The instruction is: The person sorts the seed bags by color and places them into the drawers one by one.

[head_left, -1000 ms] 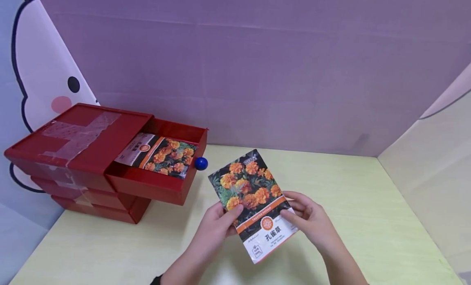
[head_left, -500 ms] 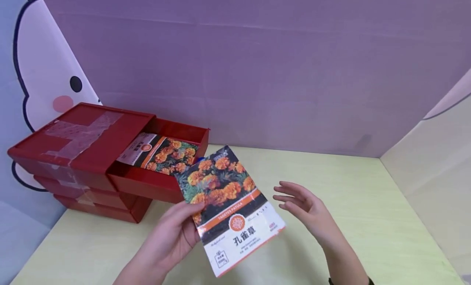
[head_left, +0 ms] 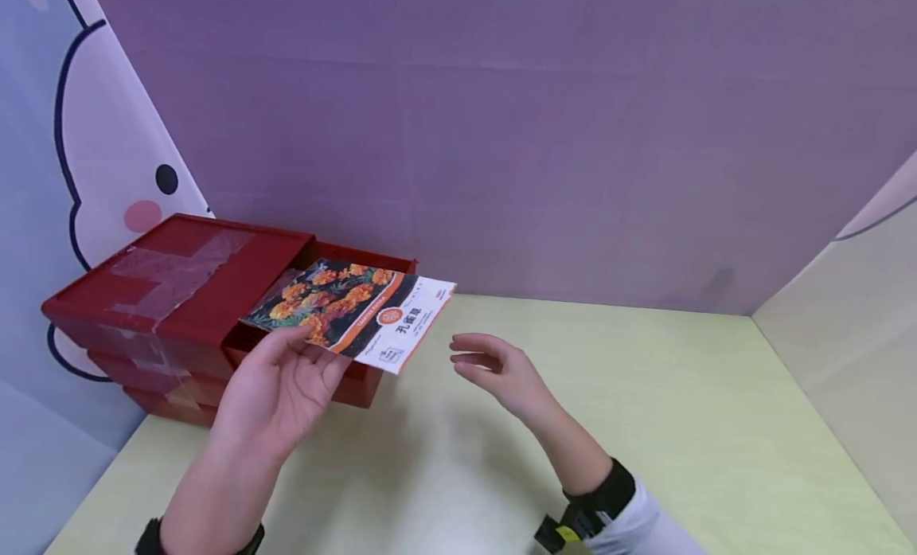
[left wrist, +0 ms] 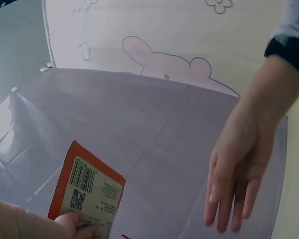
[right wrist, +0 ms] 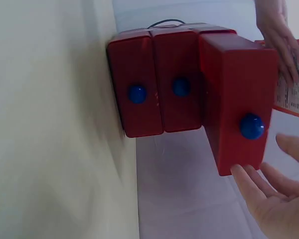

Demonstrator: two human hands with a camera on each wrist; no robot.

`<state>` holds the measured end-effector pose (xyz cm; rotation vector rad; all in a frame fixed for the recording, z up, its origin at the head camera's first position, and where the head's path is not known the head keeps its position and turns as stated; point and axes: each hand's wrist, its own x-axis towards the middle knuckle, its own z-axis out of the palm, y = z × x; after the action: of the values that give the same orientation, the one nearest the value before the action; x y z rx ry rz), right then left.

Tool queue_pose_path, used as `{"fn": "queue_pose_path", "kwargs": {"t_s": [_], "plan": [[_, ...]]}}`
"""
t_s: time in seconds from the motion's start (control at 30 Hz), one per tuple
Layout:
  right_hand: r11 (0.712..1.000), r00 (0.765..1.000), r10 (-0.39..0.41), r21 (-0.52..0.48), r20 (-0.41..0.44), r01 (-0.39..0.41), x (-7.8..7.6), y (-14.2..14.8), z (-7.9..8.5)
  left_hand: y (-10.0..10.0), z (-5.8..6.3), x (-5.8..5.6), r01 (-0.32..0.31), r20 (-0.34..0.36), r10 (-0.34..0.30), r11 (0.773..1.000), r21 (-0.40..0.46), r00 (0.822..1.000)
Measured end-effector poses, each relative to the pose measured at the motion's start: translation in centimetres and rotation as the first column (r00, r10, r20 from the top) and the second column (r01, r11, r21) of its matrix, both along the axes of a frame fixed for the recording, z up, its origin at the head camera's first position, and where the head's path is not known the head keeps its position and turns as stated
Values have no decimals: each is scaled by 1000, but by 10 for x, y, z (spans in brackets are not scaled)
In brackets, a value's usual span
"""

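My left hand [head_left: 275, 392] pinches a marigold seed packet [head_left: 358, 308] between thumb and fingers, palm turned up. The packet lies nearly flat over the pulled-out top drawer [right wrist: 246, 89] of a red cabinet [head_left: 193, 276], its white end sticking out past the drawer front. In the left wrist view, the packet's orange-edged back with a barcode [left wrist: 82, 174] shows. My right hand [head_left: 501, 376] holds nothing and hovers right of the drawer, fingers loosely bent. The second packet inside the drawer is mostly hidden beneath the held one.
Two lower drawers, with blue knobs [right wrist: 137, 93], are pushed in. Clear tape [head_left: 179, 268] crosses the cabinet top. A pale yellow-green table [head_left: 645, 396] spreads to the right, with a purple backdrop [head_left: 537, 157] behind and a cartoon-printed sheet [head_left: 107, 141] at the left.
Both hands held the packet at first; the right hand let go. The left hand carried the packet left over the drawer and turned it, its flower end now toward the cabinet. The right hand followed leftward.
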<state>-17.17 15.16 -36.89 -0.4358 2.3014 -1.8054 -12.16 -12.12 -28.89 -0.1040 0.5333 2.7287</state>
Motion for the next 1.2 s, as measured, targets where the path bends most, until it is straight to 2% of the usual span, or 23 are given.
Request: {"fn": "queue_pose_path", "kwargs": {"t_s": [0.17, 0.5, 0.63, 0.77, 1.0, 1.2], "plan": [[998, 999, 43, 43, -19, -42, -17, -19, 6, -11, 7, -15, -17, 110, 4, 994, 110, 994], [997, 998, 62, 39, -3, -62, -32, -48, 17, -14, 15, -40, -93, 249, 56, 986, 138, 967], [998, 998, 60, 27, 6, -60, -32, -53, 17, -12, 16, -48, -76, 274, 49, 993, 88, 960], [998, 998, 58, 31, 19, -59, -31, -57, 17, -14, 17, -54, -66, 302, 32, 993, 103, 953], [998, 998, 61, 32, 13, -62, -34, -62, 16, -14, 18, -59, -123, 349, 57, 978, 170, 936], [998, 999, 44, 40, 18, -44, -34, -65, 18, -11, 19, -62, -174, 369, 118, 977, 121, 922]]}}
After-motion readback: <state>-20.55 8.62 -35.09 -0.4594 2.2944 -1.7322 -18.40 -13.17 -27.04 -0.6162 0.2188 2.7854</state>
